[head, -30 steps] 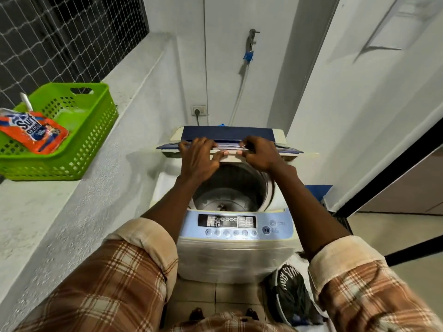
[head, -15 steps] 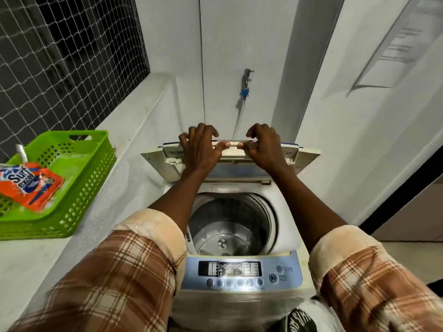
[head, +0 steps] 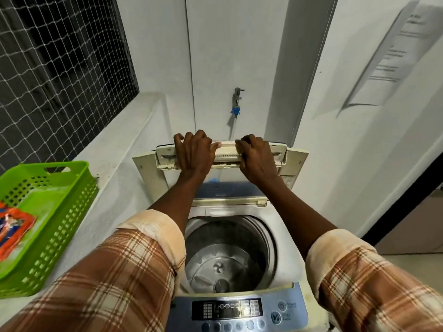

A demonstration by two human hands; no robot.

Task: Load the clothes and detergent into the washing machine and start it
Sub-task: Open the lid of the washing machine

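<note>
A white top-loading washing machine [head: 285,238] stands in front of me with its folding lid [head: 293,164] raised against the back wall. My left hand [head: 193,153] and my right hand [head: 257,158] both grip the lid's top edge. The steel drum [head: 223,257] is open and holds no clothes. The blue control panel [head: 239,310] sits at the near edge. An orange detergent pouch [head: 14,231] lies in a green basket [head: 64,212] on the ledge to my left. No clothes are in view.
A concrete ledge [head: 115,168] runs along the left under a netted window [head: 52,58]. A tap [head: 237,97] with a hose is on the wall behind the machine. A dark doorway edge [head: 407,200] is at the right.
Both hands have swung the lid from nearly flat up and back until it stands folded near the wall. My view has come closer over the drum.
</note>
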